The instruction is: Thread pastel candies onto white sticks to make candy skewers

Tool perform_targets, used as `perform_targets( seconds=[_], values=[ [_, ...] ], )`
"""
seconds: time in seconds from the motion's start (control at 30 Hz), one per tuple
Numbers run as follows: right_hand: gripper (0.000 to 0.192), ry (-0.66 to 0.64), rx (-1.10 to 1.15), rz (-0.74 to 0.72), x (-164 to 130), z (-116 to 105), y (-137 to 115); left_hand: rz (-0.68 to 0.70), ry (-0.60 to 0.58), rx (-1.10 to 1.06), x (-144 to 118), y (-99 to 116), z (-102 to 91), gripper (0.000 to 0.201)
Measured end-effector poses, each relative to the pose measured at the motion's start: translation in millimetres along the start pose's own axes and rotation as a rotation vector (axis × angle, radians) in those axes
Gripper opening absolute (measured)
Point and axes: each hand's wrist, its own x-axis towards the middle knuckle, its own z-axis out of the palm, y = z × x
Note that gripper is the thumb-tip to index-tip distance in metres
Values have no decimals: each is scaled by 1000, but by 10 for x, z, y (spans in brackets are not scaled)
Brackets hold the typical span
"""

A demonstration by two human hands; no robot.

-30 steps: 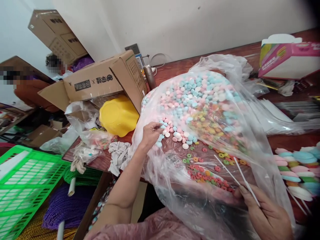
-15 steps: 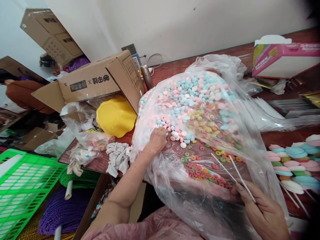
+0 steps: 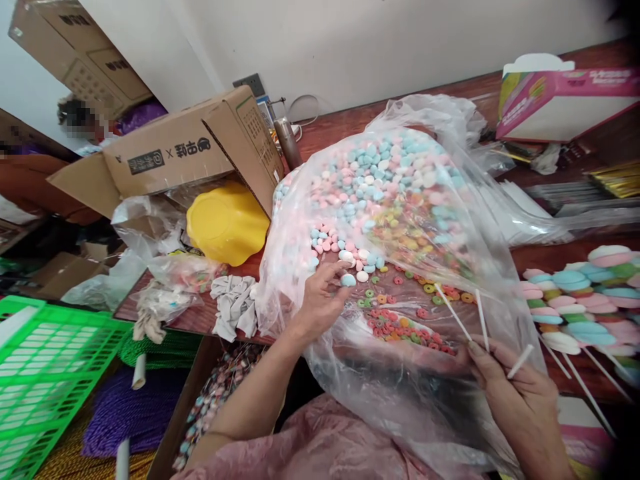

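— Two hands were at work inside the clear plastic bag [image 3: 400, 200] on the worktop [image 3: 340, 130]. Which one held the candy?

— The left hand [image 3: 323, 300]. It reached into the bag mouth with fingertips pinched on a single pale blue candy disc [image 3: 348, 281], at the near edge of the pile of pink, blue and white discs [image 3: 370, 173].

— And the right hand?

— The right hand [image 3: 515, 393] was clenched around thin white sticks [image 3: 465, 317]. Two sticks pointed up and away from the fingers into the bag; a third short end [image 3: 520, 361] projected to the side. That hand also pressed against the bag film at its lower edge.

— What else lay in the bag?

— Small coloured candy rings [image 3: 405, 330], mostly red, orange and green, were spread between the two hands, just beside the disc pile.

— Items around the bag?

— Finished candy skewers [image 3: 575, 307] with stacked pastel discs lay to the right on the worktop. A yellow bowl [image 3: 227, 223] lay tipped under an open cardboard box [image 3: 170, 157] to the left. A grey cloth [image 3: 235, 307] was bunched near the worktop edge. A green plastic crate [image 3: 50, 373] stood lower left, beside the worktop. A pink carton [image 3: 565, 103] stood at the far right. Another person [image 3: 75, 120] was partly visible behind the cardboard box.
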Motion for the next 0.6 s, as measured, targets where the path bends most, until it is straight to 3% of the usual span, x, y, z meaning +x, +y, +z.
perform_targets(
  seconds=[0.1, 0.23, 0.43, 0.6],
  values=[
    [17, -81, -104, -231, -49, 66, -274, -257, 2, -324, -143, 133, 161, 32],
    [30, -165, -325, -452, -91, 182, -434, -309, 12, -459, -203, 290, 254, 21],
    [38, -129, -494, -511, -122, 213, -349, -298, 11, -507, -249, 379, 239, 20],
    [34, -150, -496, -551, -133, 231, -413, -517, 95, -748, -268, 342, 258, 26]
  ],
)
